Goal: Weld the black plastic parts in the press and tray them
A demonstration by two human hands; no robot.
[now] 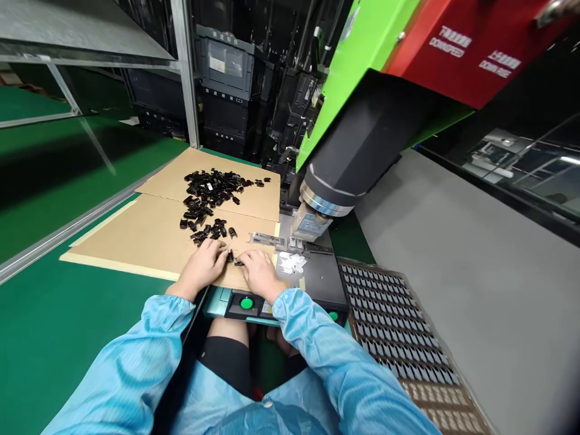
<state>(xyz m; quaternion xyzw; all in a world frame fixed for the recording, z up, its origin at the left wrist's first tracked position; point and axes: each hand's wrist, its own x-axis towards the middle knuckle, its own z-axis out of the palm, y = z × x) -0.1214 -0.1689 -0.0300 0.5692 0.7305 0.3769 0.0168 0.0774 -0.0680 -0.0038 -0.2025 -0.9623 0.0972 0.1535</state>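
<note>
My left hand [203, 266] rests at the front of the cardboard, fingers curled, its thumb and fingertips at a small black plastic part [230, 256]. Close by on the right, my right hand [260, 272] has bent fingers pinching another black plastic part [238, 263], mostly hidden by the fingertips. Just beyond the hands lie loose black parts [212, 231], and a larger pile of the same parts [211, 187] spreads farther back. White flat pieces [292, 262] lie on the metal plate right of my right hand.
A green and red press machine [362, 109] leans over the work, its head [312, 222] above a small fixture [295, 243]. Green buttons [246, 302] line the front edge. A tray of grey parts [394, 320] stands at right. Dark crates [229, 63] are stacked behind.
</note>
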